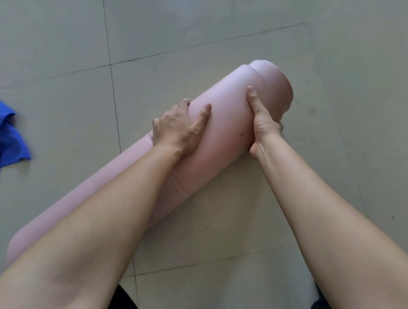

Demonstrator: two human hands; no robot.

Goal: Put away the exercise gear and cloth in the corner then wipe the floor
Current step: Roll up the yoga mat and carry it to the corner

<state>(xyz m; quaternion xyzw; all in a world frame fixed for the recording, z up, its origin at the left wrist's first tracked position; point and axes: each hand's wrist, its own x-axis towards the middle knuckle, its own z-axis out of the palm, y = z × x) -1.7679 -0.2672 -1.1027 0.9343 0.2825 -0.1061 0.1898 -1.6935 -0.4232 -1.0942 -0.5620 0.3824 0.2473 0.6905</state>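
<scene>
A pink exercise mat (229, 120), rolled into a thick cylinder, lies diagonally on the grey tiled floor from lower left to upper right. Its inner layers stick out at the upper right end. My left hand (180, 129) wraps over the far side of the roll with the thumb on top. On the near right side my right hand (262, 123) grips the roll, thumb pressed along its top and fingers underneath, hidden. A crumpled blue cloth (1, 139) lies on the floor at the left edge, apart from the mat.
Grey floor tiles (215, 23) with dark grout lines spread all around. My dark trousers (126, 307) show at the bottom edge between my forearms.
</scene>
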